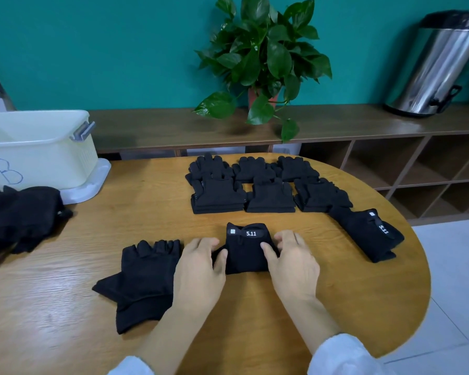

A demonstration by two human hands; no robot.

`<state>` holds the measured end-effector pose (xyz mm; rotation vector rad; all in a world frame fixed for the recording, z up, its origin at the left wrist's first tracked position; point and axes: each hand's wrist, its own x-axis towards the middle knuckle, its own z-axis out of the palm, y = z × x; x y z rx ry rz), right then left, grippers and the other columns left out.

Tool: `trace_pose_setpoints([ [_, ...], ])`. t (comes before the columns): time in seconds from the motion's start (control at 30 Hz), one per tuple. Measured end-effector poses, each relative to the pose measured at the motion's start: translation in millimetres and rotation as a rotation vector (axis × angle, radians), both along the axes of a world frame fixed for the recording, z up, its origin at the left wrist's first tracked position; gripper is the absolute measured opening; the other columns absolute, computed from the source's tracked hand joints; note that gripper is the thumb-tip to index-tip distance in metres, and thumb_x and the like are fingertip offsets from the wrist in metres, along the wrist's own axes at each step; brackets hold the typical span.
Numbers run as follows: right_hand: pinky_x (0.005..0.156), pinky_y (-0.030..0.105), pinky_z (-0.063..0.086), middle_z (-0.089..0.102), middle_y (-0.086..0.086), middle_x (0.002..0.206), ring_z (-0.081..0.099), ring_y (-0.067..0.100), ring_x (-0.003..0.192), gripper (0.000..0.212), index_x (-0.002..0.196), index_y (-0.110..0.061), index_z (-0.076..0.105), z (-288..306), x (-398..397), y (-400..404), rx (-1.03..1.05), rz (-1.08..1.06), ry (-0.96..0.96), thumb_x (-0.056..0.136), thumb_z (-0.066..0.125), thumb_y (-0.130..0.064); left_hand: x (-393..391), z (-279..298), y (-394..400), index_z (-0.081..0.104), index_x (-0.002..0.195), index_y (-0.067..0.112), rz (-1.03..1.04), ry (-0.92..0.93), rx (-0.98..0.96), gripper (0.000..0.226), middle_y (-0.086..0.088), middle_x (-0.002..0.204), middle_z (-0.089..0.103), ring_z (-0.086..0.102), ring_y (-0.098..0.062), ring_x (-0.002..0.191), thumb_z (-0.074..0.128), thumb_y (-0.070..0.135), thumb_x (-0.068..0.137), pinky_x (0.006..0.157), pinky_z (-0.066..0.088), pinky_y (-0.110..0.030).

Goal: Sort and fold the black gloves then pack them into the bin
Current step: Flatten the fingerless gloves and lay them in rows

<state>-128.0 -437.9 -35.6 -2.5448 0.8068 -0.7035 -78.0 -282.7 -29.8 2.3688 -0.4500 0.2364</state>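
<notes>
A folded black glove with a white "5.11" label (246,250) lies on the wooden table in front of me. My left hand (198,272) holds its left side, thumb on top, and my right hand (293,263) holds its right side the same way. An unfolded fingerless black glove (144,282) lies flat to the left. Another folded "5.11" glove (368,234) sits at the right. Several stacks of folded black gloves (266,185) stand in two rows behind. A pile of loose black gloves (22,215) lies at the far left. The pale bin marked "B" (38,155) stands at the back left.
The oval wooden table (336,293) ends at the right over a tiled floor. Behind it runs a low wooden shelf unit (390,158) with a potted plant (263,63) and a steel urn (439,66) on top. The bin sits on a white lid (92,182).
</notes>
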Motion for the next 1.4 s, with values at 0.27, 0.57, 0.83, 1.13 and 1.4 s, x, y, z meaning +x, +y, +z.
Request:
trace_pose_setpoints([
  [0.27, 0.102, 0.04, 0.038, 0.069, 0.002, 0.114, 0.056, 0.026, 0.118, 0.037, 0.117, -0.014, 0.068, 1.8, 2.2, -19.1, -0.598, 0.486, -0.065, 0.08, 0.069, -0.01, -42.5, -6.7, -21.3, 0.054, 0.136, 0.004, -0.209, -0.152, 0.257, 0.059, -0.009, 0.138, 0.057, 0.053, -0.026, 0.128, 0.074, 0.015, 0.082, 0.104, 0.04, -0.032],
  [0.57, 0.105, 0.048, 0.044, 0.068, 0.01, 0.117, 0.064, 0.026, 0.111, 0.045, 0.125, -0.012, 0.064, -17.3, -8.7, -23.6, -0.646, 0.576, 0.13, 0.08, 0.067, -0.016, -52.1, -17.2, -20.2, -0.016, 0.146, 0.008, -0.253, 0.037, 0.4, 0.062, -0.004, 0.147, -0.03, -0.028, -0.014, 0.136, 0.03, 0.02, 0.107, 0.109, -0.007, -0.021],
  [0.83, 0.067, 0.034, 0.058, 0.07, 0.014, 0.106, 0.068, 0.028, 0.097, 0.039, 0.112, -0.006, 0.072, -36.1, -50.9, -24.6, -0.538, 0.232, 0.048, 0.09, 0.043, -0.022, -26.9, -11.0, -29.9, 0.001, 0.156, 0.018, -0.557, 0.013, 0.417, 0.054, 0.005, 0.162, -0.013, -0.022, 0.0, 0.14, 0.024, 0.031, 0.108, 0.109, -0.012, -0.01],
  [1.13, 0.076, 0.038, 0.057, 0.069, 0.017, 0.104, 0.066, 0.031, 0.094, 0.047, 0.112, -0.003, 0.071, -36.2, -74.1, -53.1, -0.46, 0.035, 0.087, 0.09, 0.038, -0.028, -11.5, -10.1, -87.0, 0.007, 0.157, 0.023, -0.75, 0.034, 0.475, 0.065, 0.013, 0.161, -0.011, -0.02, 0.005, 0.139, 0.011, 0.052, 0.098, 0.11, -0.008, -0.01],
  [1.4, 0.081, 0.043, 0.056, 0.069, 0.018, 0.104, 0.065, 0.032, 0.09, 0.05, 0.115, -0.002, 0.07, -37.8, -69.4, -93.6, -0.458, -0.05, 0.101, 0.093, 0.036, -0.033, 25.1, -14.6, -144.8, 0.007, 0.157, 0.024, -0.885, -0.009, 0.507, 0.057, 0.015, 0.162, -0.008, -0.018, 0.006, 0.142, 0.022, 0.043, 0.105, 0.117, -0.001, -0.016],
])
